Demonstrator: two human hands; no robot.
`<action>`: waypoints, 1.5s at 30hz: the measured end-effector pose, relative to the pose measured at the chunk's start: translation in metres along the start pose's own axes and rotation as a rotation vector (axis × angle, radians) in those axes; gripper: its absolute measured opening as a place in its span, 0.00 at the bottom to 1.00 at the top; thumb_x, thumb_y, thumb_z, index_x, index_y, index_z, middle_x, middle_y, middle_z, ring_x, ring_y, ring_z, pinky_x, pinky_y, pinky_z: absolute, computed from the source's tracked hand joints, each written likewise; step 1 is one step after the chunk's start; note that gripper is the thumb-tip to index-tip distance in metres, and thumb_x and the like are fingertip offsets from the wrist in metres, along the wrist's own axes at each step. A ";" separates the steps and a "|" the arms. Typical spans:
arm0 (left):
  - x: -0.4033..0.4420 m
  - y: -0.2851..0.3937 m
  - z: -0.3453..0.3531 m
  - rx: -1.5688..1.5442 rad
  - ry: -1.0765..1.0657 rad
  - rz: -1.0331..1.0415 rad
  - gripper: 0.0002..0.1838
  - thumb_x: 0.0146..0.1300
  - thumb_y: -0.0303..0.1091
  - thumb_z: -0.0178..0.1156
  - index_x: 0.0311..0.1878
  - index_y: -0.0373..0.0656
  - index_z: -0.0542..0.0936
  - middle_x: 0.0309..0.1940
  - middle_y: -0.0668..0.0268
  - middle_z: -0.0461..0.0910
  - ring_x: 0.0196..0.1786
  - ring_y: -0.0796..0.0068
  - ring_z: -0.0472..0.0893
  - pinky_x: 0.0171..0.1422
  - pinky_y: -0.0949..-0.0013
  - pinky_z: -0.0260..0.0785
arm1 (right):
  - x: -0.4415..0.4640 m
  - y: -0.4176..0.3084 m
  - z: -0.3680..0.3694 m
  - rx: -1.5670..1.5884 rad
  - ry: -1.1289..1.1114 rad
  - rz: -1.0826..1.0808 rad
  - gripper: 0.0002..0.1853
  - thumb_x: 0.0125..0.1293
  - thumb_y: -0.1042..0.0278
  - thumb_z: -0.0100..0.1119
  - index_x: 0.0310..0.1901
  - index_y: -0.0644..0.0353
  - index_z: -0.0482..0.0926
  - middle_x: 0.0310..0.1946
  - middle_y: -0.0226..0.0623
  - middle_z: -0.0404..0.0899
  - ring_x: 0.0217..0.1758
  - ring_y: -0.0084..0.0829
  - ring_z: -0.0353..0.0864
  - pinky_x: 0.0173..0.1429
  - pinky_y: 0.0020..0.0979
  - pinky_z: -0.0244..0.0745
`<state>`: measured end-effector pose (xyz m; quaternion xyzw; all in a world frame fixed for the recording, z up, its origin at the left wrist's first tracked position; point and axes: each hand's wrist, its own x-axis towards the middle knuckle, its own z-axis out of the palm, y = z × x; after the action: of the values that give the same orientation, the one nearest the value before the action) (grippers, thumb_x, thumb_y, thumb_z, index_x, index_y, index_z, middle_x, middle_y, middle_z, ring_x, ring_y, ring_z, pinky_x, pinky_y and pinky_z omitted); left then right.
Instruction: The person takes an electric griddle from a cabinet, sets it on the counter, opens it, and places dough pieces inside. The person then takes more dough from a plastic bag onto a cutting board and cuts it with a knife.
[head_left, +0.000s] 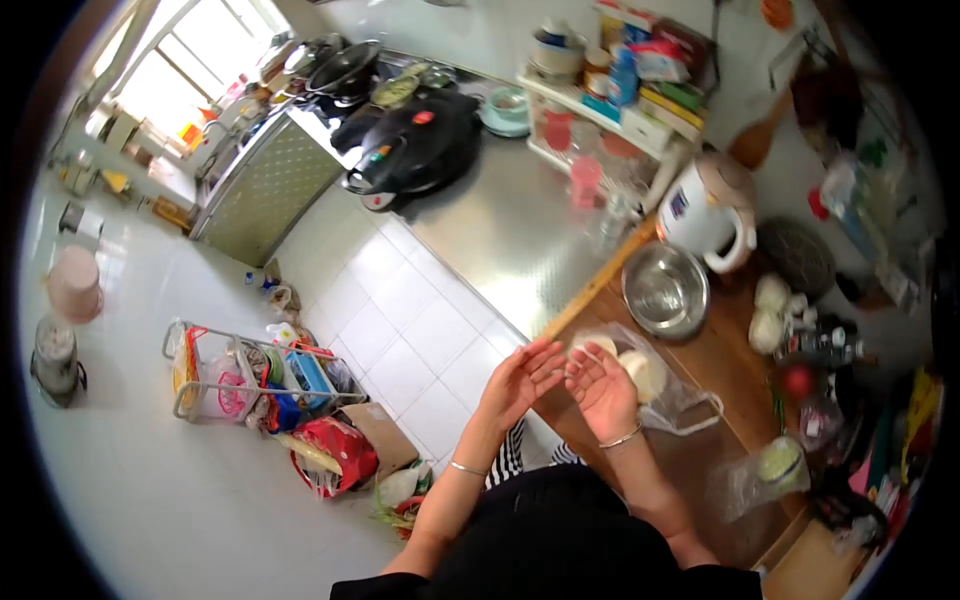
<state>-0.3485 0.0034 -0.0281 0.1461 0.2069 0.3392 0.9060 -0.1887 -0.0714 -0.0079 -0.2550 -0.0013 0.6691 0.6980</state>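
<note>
Both of my hands are raised palm-up in front of my body, close together at the table's edge. My left hand (522,382) is open, its fingers stretched towards the other hand, and holds nothing. Also open and bare is my right hand (603,391), with its fingers slightly curled. Just behind and beside the right hand, a clear plastic bag (690,402) lies on the wooden table (720,345). Round, pale, bun-like pieces (645,376) sit in or on the bag, partly hidden by the hand. Farther back stands a shiny metal bowl (666,290).
A white electric kettle (700,210) stands behind the bowl. A black electric griddle (425,145) rests on the steel counter (480,225), near a loaded white shelf (590,105). Bagged greens (780,462) lie at right. A wire rack (265,375) and red bag (335,455) stand at left.
</note>
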 end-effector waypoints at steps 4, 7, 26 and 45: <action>-0.019 0.064 -0.046 -0.084 0.056 0.115 0.23 0.70 0.44 0.45 0.61 0.39 0.69 0.62 0.54 0.68 0.65 0.57 0.67 0.69 0.54 0.59 | 0.053 0.054 0.032 0.006 0.009 0.159 0.16 0.67 0.60 0.48 0.51 0.58 0.72 0.45 0.37 0.78 0.47 0.32 0.78 0.50 0.34 0.75; -0.040 0.126 -0.082 -0.052 0.126 0.176 0.22 0.70 0.43 0.45 0.60 0.40 0.69 0.61 0.55 0.69 0.64 0.58 0.68 0.68 0.54 0.60 | 0.097 0.108 0.066 -0.083 -0.049 0.197 0.14 0.66 0.62 0.48 0.50 0.59 0.73 0.42 0.35 0.78 0.44 0.30 0.78 0.49 0.33 0.75; 0.064 0.439 -0.221 -0.020 0.344 0.407 0.22 0.66 0.32 0.52 0.62 0.40 0.65 0.60 0.62 0.69 0.62 0.65 0.69 0.65 0.58 0.63 | 0.381 0.240 0.161 -0.062 0.289 0.136 0.13 0.63 0.65 0.51 0.48 0.57 0.74 0.44 0.31 0.78 0.46 0.29 0.77 0.48 0.32 0.75; 0.217 0.563 -0.294 -0.165 0.320 -0.276 0.09 0.66 0.33 0.50 0.45 0.41 0.74 0.44 0.64 0.80 0.52 0.67 0.78 0.61 0.62 0.67 | 0.581 0.270 0.144 -0.072 0.682 -0.097 0.15 0.61 0.46 0.44 0.43 0.41 0.74 0.43 0.18 0.77 0.51 0.25 0.71 0.52 0.40 0.59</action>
<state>-0.6519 0.5960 -0.1160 -0.0139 0.3377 0.2465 0.9083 -0.4294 0.5157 -0.1767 -0.4880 0.1961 0.5110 0.6799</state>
